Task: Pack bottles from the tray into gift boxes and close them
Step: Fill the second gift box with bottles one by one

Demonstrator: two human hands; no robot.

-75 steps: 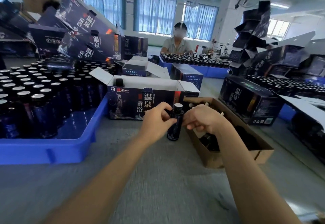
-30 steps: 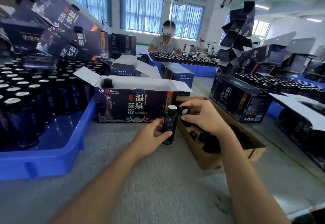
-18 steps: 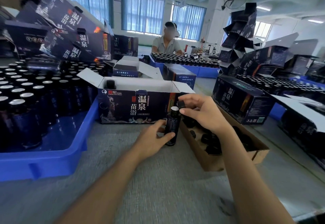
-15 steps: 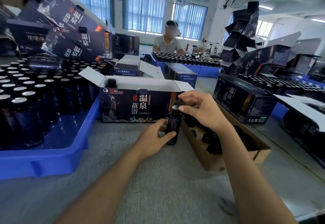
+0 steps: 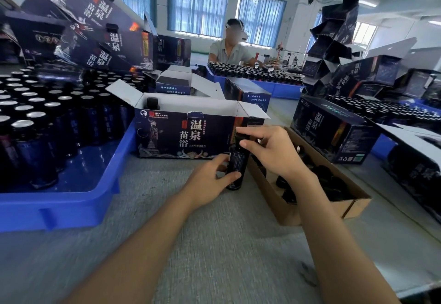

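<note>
The fingers of the right hand pinch a black cap from both sides, finger on top and thumb below. The cap sits on the neck of a dark bottle. The left hand wraps round the bottle low down, thumb in front and fingers curled behind. The bottle stands up straight on the table, just in front of the gift box. I think the job right now is putting the cap on. To do it well, the left hand should hold the bottle still and straight. The right hand should set the cap flat, not crooked, and turn it until it feels tight. If the cap goes on tilted it may jam or come off in the box. The gift box is open, with its flaps sticking out. One capped bottle shows at its left end, and the front wall hides the rest of the inside. To the right, touching the bottle's side or very near it, is a brown box with loose black caps in it. To the left is a blue tray full of bottles in rows. They have shiny silver tops and no black caps.
</note>
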